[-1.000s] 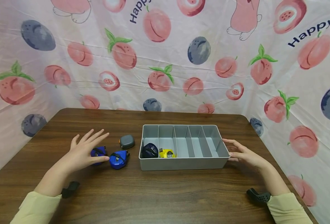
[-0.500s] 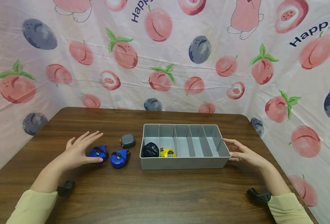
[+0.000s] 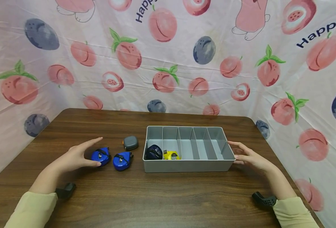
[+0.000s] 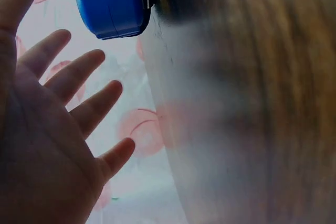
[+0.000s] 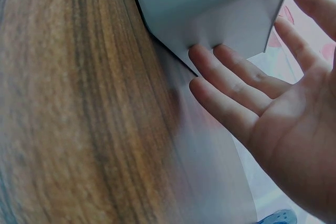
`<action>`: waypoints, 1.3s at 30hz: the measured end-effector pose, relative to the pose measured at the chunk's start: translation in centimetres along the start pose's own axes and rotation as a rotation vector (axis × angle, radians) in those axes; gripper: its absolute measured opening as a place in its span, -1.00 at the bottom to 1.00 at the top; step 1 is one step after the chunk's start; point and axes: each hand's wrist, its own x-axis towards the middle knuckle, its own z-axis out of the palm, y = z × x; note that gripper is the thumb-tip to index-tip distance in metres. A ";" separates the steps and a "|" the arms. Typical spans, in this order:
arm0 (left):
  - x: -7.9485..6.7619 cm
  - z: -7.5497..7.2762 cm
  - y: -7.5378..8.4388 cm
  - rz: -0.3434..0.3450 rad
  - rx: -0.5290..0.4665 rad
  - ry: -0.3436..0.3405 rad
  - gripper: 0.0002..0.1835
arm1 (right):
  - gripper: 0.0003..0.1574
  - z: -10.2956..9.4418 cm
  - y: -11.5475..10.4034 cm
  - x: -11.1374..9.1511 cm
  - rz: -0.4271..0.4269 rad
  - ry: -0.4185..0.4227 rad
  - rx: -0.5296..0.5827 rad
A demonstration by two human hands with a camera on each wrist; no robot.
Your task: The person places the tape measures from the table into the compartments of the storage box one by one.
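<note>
My left hand [image 3: 72, 157] reaches beside a blue tape measure [image 3: 100, 156], its thumb tip at the near side and its fingers extended behind. In the left wrist view the fingers are spread apart, short of the blue case [image 4: 113, 6]. Just right lies another blue tape measure [image 3: 122, 161], with a dark grey tape measure [image 3: 130, 142] behind it. My right hand [image 3: 249, 158] touches the right end of a grey divided box [image 3: 188, 166]; the right wrist view shows fingertips against its end wall. A dark navy tape measure [image 3: 154, 152] fills the leftmost compartment, and a yellow one [image 3: 171, 155] the second.
The things stand on a brown wooden table [image 3: 168, 196]. A fruit-printed cloth [image 3: 179, 57] hangs behind it and along both sides. Thin upright dividers split the box into several narrow compartments.
My left hand has drawn left and lower, so the blue tape measure it partly covered now shows beside the thumb. The fingers are less spread in the head view. My right hand stays at the box.
</note>
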 end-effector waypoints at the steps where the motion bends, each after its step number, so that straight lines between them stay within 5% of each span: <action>1: 0.0 0.0 -0.1 -0.012 -0.021 -0.011 0.06 | -0.33 0.0 0.0 0.0 0.000 0.000 0.001; 4: -0.2 0.0 -0.3 -0.032 -0.075 -0.037 0.06 | -0.33 0.0 0.1 0.0 0.000 0.001 0.007; 19: 0.2 0.3 -2.0 0.083 -0.200 -0.070 -0.05 | -0.33 0.1 0.2 0.1 0.004 0.008 -0.001; 39: 0.7 0.2 -1.7 0.072 -0.138 -0.129 -0.16 | -0.33 0.0 0.0 0.0 0.002 -0.002 0.006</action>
